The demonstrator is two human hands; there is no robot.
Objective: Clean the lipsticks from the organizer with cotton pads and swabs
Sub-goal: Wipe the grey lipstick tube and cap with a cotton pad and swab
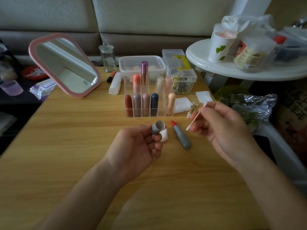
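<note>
A pink-framed mirror (64, 65) stands at the far left corner of the table (74, 130). At the middle of the far edge, the clear organizer (146, 112) holds capped lipsticks upright in its slots. In front of it the left hand (137, 146) is curled round a grey cap (157, 127), open mouth turned up, with a white cotton pad (164, 136) tucked against its fingers. Just to the right, the uncapped lipstick (181, 136) lies flat on the table, touched by neither hand. The right hand (222, 127), well apart from the left, pinches a cotton swab (196, 116) by its stick. Spare swabs (192, 108) lie near the right edge. The step in hand looks like cleaning inside the cap. Next, the swab tip must enter its mouth while the left hand steadies it.
</note>
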